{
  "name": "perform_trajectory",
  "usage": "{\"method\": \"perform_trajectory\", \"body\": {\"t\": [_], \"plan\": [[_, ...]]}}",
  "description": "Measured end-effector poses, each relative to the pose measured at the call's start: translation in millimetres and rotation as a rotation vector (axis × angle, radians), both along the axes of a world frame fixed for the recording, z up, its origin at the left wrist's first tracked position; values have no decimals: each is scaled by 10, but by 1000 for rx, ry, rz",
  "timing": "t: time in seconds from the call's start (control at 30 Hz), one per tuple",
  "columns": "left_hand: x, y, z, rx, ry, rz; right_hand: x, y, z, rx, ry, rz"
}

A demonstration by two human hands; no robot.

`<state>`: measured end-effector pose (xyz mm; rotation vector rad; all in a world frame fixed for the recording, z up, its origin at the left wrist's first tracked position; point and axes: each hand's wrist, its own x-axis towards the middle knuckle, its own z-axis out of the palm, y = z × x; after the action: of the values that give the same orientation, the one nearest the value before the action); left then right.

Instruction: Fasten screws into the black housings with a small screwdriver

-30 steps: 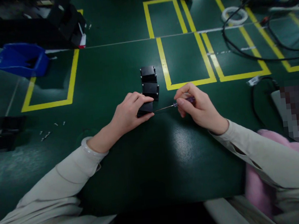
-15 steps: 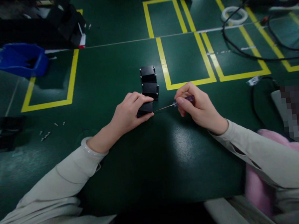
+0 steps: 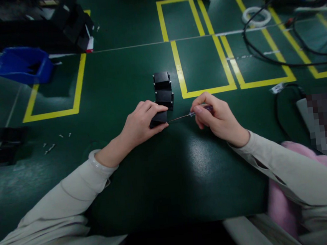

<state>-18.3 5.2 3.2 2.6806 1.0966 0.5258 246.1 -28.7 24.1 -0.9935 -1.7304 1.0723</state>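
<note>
Green table (image 3: 124,72) beneath, the right hand (image 3: 220,120) grips a screwdriver (image 3: 191,114).

One head-worn camera looks forward and down from above. It sees the person's bare hands (image 3: 140,122) from near, mid-view, over a broad, flat, dark-green counter (image 3: 158,188).

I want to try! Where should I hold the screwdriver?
Probably by its thick purple handle, coming from the right, as the right hand does. The handle points right; the thin shaft points left, toward the black block in the left hand.
</note>
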Motion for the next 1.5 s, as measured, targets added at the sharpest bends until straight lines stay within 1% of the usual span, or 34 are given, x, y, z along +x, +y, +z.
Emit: {"method": "perform_trajectory", "body": {"t": [0.2,0.47,0.63,0.77,1.03,1.23,1.43,1.5], "plan": [[-6,5,-4,-10,0,1,-6,1,-21,-8,49,-23],[-5,12,-9,6,-2,-11,-2,5,-5,-2,-13,-15],[1,8,-12,17,-9,-10,-6,-2,-15,7,33,-3],[2,6,-2,10,-7,-7,-10,0,-5,27,19,-14],[3,3,6,8,-4,-5,-4,8,-12,-8,17,0],[0,7,-6,7,-3,-5,-5,4,-13,12,22,-19],[3,15,-12,7,0,-7,-11,8,-3,-28,15,-10],[4,16,-11,3,3,-4,-15,3,-18,-29,21,-31]]}}
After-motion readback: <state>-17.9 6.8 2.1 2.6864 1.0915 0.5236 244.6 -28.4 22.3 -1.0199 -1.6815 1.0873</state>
